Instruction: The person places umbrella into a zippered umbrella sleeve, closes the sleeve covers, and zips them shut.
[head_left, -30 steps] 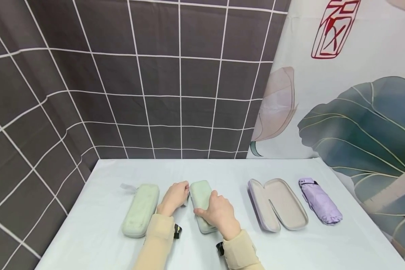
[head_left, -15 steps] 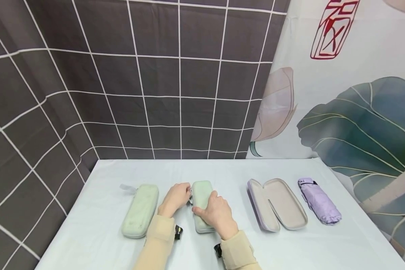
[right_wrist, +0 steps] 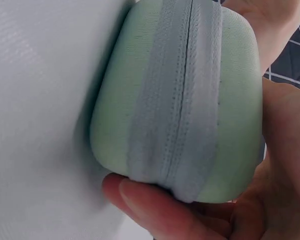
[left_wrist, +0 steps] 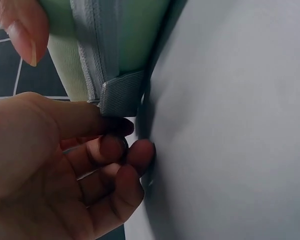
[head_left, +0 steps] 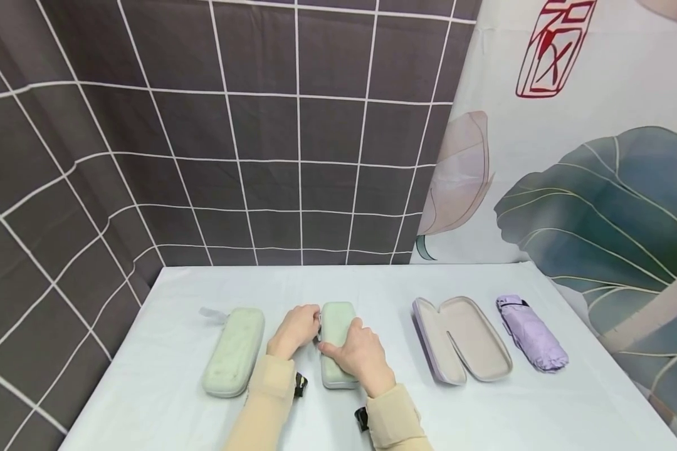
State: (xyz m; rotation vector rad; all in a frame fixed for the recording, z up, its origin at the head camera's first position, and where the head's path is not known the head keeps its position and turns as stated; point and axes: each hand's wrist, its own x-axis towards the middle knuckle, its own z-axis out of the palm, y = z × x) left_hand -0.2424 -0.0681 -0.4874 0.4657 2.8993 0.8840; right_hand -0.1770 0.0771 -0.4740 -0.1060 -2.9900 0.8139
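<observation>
Right hand gripped oblong pale-green fabric case; left hand pinched tight at grey woven tab. Near-end grey zip already closed; any unzipped stretch hidden.

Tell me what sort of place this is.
Probably a staged indoor tabletop setup: a white-covered table set before a creased dark grid backdrop, with a pale leaf-print backdrop beside it. What kind of room lies behind these, the pictures don't show.
</observation>
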